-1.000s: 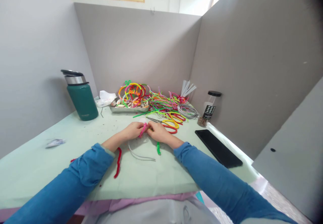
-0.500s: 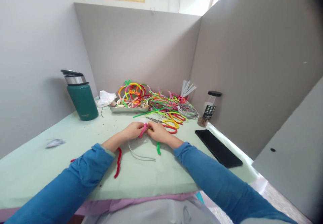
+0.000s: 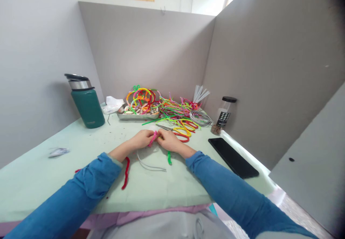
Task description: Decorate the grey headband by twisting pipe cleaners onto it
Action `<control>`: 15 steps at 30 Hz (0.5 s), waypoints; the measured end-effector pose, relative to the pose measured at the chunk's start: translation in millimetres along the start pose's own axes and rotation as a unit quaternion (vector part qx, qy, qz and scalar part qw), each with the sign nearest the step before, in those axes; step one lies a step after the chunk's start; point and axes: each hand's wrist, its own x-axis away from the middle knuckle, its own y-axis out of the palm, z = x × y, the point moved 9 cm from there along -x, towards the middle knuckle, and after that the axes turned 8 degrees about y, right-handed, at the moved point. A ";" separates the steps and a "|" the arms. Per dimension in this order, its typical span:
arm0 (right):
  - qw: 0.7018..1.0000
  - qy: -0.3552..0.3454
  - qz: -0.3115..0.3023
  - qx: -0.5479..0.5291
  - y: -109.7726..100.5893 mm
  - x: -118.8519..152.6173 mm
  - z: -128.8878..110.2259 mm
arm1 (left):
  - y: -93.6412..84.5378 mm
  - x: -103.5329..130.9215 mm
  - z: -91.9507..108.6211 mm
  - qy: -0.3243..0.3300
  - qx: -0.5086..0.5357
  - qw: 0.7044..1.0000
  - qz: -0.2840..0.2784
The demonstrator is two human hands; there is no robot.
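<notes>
Close together over the middle of the table, both my hands have their fingers closed around a pink pipe cleaner (image 3: 152, 138). My left hand (image 3: 142, 139) pinches it from the left. On the other side my right hand (image 3: 167, 140) grips at the same spot, its fingertips partly hidden. A green pipe cleaner piece (image 3: 169, 158) shows just below my right hand. Grey wire (image 3: 151, 167) lies curved on the cloth beneath. Near my left wrist is a red pipe cleaner (image 3: 125, 174). Scissors (image 3: 178, 131) with yellow and red handles lie beyond my right hand.
A metal tray (image 3: 137, 117) with pipe-cleaner shapes stands at the back, beside a heap of pipe cleaners (image 3: 175, 108) and a wire coil (image 3: 201, 119). A green bottle (image 3: 88, 107) is left; a clear jar (image 3: 223, 116) and black phone (image 3: 233, 157) are right. Grey partitions (image 3: 145, 45) surround the table.
</notes>
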 end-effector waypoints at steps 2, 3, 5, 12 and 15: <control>1.000 -0.001 -0.001 -0.002 -0.5 0.3 -0.6 | -0.1 0.2 -0.3 -0.002 0.000 1.000 0.000; 1.000 -0.001 -0.001 -0.003 -0.8 0.4 -1.0 | -0.2 0.2 -0.5 -0.003 0.000 1.000 -0.001; 1.000 0.000 -0.001 -0.002 -0.9 0.4 -1.4 | -0.3 0.2 -1.1 -0.007 0.001 1.000 0.000; 1.000 -0.001 0.002 0.003 -0.6 -0.3 -1.7 | 0.5 0.1 -1.4 -0.006 0.006 1.000 -0.001; 1.000 -0.004 0.003 0.000 -0.5 -0.2 -1.5 | -0.4 0.3 -0.9 -0.006 0.001 1.000 0.002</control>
